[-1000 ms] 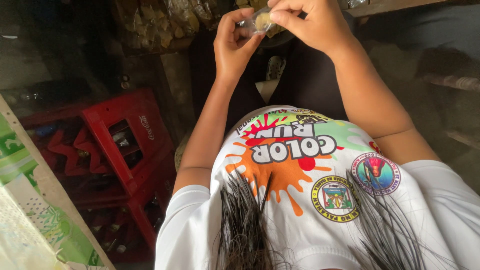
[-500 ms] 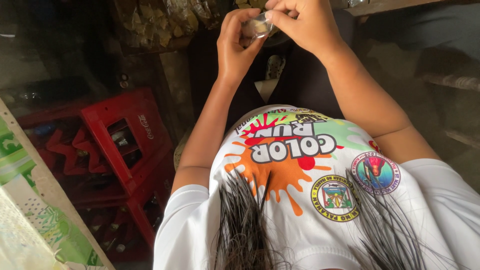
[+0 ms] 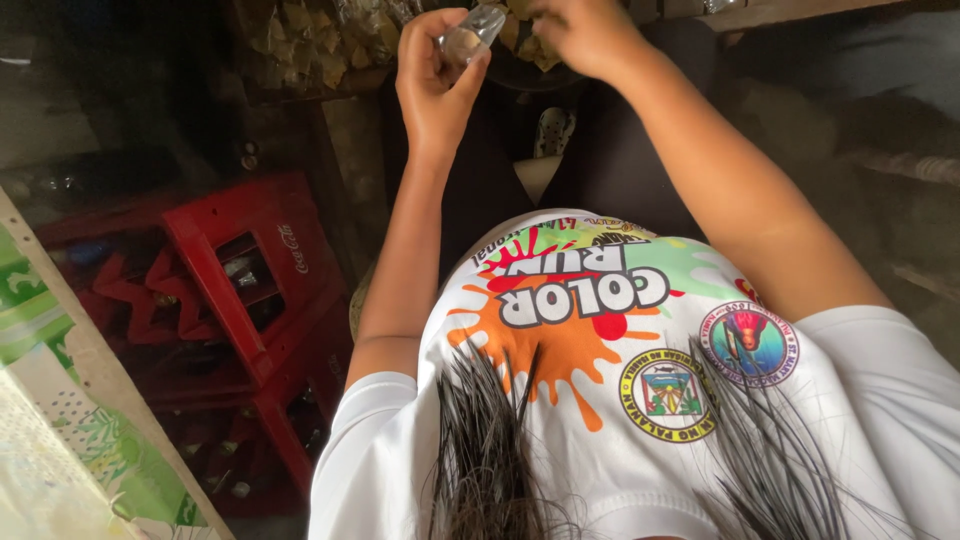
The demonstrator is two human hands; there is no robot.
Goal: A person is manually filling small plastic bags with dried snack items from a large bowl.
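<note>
Two hands: both up at the top edge of the view, working over a dark bowl (image 3: pixel 520 70) of pale chips.
Left hand (image 3: pixel 435 85): fingers closed round a small clear bag (image 3: pixel 472 28), pinched between thumb and fingertips; the grip is firm and the bag stands tilted.
Right hand (image 3: pixel 585 30): down at the bowl, fingers curled among the chips; whether it has hold of any I cannot tell.
Change: half a second ago both hands were together on the bag; now the right has left it and gone to the bowl, while the left alone keeps it.
Meaning: judging by this, the bag is being held ready while more chips are fetched.
Bag's place: in the left hand, just left of the bowl, near the top middle.
Packed bags (image 3: pixel 320 40): a heap of clear, filled ones at upper left, behind the left hand.
Crates (image 3: pixel 240 290): red plastic, stacked at left, white lettering on one side, bottles inside.
Cloth (image 3: pixel 60 440): green and white leaf print, lower left corner.
Shirt (image 3: pixel 620 400): white, with an orange splash print and two round badges.
</note>
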